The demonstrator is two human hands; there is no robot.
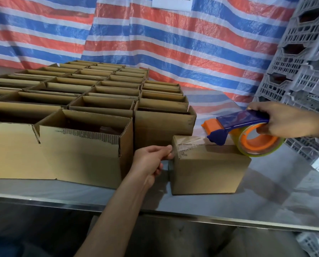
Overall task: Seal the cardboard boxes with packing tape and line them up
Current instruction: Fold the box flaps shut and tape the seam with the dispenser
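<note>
A closed cardboard box (208, 171) stands on the steel table (266, 201), right of centre. Clear tape (187, 141) runs from its left top edge along the lid seam. My left hand (153, 162) pinches the tape's end against the box's upper left corner. My right hand (283, 121) grips a blue and orange tape dispenser (247, 134), which rests on the right part of the lid with the tape stretched back to the left.
Several open cardboard boxes (84, 138) stand in rows across the left and back of the table, touching the closed box's left rear. Grey plastic crates (303, 67) are stacked at the right. A striped tarp (155, 43) hangs behind.
</note>
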